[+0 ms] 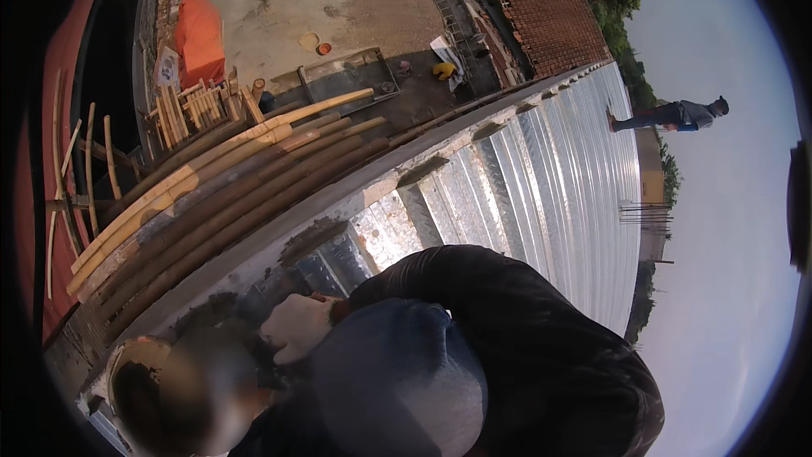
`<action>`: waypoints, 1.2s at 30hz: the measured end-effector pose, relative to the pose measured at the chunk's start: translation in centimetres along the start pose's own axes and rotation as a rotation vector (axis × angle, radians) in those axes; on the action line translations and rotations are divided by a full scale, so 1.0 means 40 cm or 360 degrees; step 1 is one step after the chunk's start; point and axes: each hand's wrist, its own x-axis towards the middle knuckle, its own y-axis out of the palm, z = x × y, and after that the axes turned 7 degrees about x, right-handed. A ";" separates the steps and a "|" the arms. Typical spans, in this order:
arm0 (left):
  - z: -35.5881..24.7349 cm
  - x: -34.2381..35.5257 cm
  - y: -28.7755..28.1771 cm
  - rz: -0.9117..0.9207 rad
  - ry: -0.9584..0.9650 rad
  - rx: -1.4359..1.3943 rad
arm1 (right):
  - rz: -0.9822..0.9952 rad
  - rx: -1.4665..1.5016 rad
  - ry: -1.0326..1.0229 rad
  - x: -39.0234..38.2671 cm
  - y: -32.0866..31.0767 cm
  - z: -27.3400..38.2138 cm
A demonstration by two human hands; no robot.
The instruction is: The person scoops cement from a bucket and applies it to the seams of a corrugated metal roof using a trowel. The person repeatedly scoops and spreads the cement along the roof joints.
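Observation:
My right arm in a black sleeve (507,313) bends across the lower middle. At its end my right hand (298,328), in a white glove, is curled closed low over a wet, dark mortar patch (211,311) on the wall ledge. What its fingers hold is hidden. My knee in blue denim (397,377) covers part of the view beside it. At lower left stands a round bucket (118,381) with a mortar-crusted rim and dark contents. A smeared patch next to it hides my left hand, leaving only a dark sleeve edge (275,423).
Corrugated metal decking (541,161) runs along the concrete wall edge, with a person (677,114) standing on it farther off. Long bamboo poles (211,169) lie outside the wall. Far below are a yard (279,8) and an orange tarp (200,38).

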 end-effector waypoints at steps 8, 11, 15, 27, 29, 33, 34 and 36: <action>0.074 -0.035 -0.082 -0.0039 -0.0036 0.0004 | 0.0142 0.0041 -0.0105 -0.069 -0.169 0.083; 0.096 -0.042 -0.098 -0.0039 -0.0035 0.0017 | 0.0092 0.0064 -0.0187 -0.063 -0.162 0.064; 0.129 -0.057 -0.121 -0.0050 -0.0039 0.0003 | 0.0133 0.0084 -0.0168 -0.077 -0.183 0.082; 0.192 -0.051 -0.225 0.0009 -0.0023 0.0029 | 0.0123 0.0095 -0.0201 -0.081 -0.182 0.077; 0.202 -0.039 -0.247 0.0027 -0.0004 0.0039 | 0.0174 0.0113 -0.0171 -0.073 -0.190 0.079; 0.203 -0.017 -0.279 0.0086 0.0030 0.0057 | 0.0112 0.0154 -0.0202 -0.078 -0.188 0.068; 0.199 -0.009 -0.283 0.0082 -0.0039 0.0057 | 0.0094 0.0168 -0.0226 -0.073 -0.181 0.057; 0.218 -0.007 -0.302 0.0072 -0.0133 0.0093 | 0.0092 0.0165 -0.0280 -0.063 -0.166 0.051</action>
